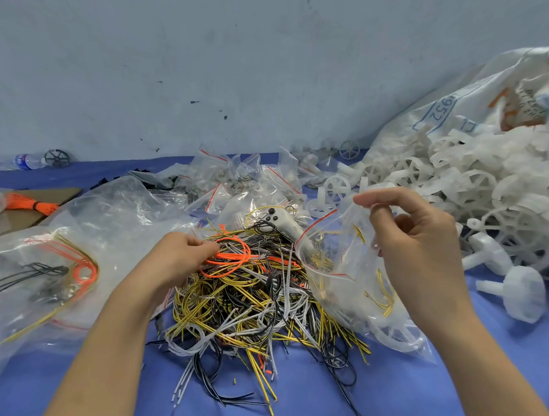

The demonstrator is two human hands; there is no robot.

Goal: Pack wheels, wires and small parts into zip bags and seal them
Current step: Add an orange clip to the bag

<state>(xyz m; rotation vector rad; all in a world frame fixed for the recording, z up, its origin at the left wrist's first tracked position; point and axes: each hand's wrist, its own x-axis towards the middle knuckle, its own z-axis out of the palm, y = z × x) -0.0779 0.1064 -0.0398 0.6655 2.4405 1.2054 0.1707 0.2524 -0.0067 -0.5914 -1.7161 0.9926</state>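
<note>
Wires (254, 303) lie in one tangled heap on the blue table (383, 401); my left hand (180, 253) pinches one orange wire (231, 260) atop it, while my right hand (415, 242) grips one open zip bag (343, 276) just beside, two yellow wires inside

Heaped at the middle of the blue table (416, 393): a tangled wire pile (260, 306) of yellow, black and white strands, with a looped orange wire (231, 260) lying on top. Held open and tilted above the pile's right edge: a clear zip bag (343, 276) with a red seal line, yellow wires and a white wheel already inside. Spilling from a large sack at far right: white plastic wheels (476, 194). Flat at left: a filled bag (37, 273) of wires.
</note>
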